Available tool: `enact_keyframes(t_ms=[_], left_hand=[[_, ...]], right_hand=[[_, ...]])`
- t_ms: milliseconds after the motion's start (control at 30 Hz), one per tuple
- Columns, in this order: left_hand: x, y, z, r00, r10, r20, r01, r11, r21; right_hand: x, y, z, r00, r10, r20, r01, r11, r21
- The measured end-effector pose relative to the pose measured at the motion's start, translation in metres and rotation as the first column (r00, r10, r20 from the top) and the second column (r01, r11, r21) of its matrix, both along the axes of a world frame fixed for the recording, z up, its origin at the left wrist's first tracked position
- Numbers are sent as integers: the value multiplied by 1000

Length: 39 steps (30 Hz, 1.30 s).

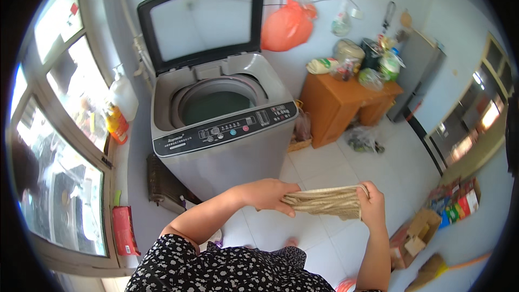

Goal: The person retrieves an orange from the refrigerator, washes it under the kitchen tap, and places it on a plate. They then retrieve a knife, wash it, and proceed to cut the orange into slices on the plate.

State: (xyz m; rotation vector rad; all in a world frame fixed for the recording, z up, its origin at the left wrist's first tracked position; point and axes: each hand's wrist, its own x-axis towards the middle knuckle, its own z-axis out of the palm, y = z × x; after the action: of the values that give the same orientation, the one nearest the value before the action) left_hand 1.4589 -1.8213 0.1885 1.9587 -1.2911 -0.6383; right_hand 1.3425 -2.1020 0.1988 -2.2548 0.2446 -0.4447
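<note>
A beige-brown folded cloth (324, 201) is stretched between my two hands, over the floor to the right of the washing machine. My left hand (270, 194) grips its left end, with the fingers round the edge. At the other end my right hand (372, 204) is closed, its thumb on top of the fabric. What kind of cloth item it is, I cannot tell. Beyond my left arm stands a grey top-loading washing machine (227, 157); its dark-framed lid (203, 24) is raised and greenish water (216, 107) shows in the drum.
A wooden desk (330, 105) bearing bags and containers stands against the back wall, beside a grey fridge (419, 73). Cardboard boxes (416, 235) and a broom (430, 273) are on the right. Bottles (116, 124) line the window sill on the left. An orange bag (288, 27) hangs on the wall.
</note>
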Motion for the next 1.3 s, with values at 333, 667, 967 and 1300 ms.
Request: enact_keyframes(t_ms=[333, 667, 967, 1300], left_hand=[[79, -107, -3, 772, 552, -315, -635, 682, -362], [196, -83, 66, 793, 585, -173, -576, 624, -528], [450, 80, 161, -138, 739, 660, -617, 456, -641], [624, 169, 264, -370, 586, 721, -833, 135, -537]], right_hand=[[172, -23, 4, 711, 644, 283, -673, 740, 5], [322, 0, 67, 702, 575, 420, -591, 800, -108], [453, 70, 113, 787, 418, 453, -579, 753, 312], [468, 98, 141, 824, 330, 461, -503, 800, 326]])
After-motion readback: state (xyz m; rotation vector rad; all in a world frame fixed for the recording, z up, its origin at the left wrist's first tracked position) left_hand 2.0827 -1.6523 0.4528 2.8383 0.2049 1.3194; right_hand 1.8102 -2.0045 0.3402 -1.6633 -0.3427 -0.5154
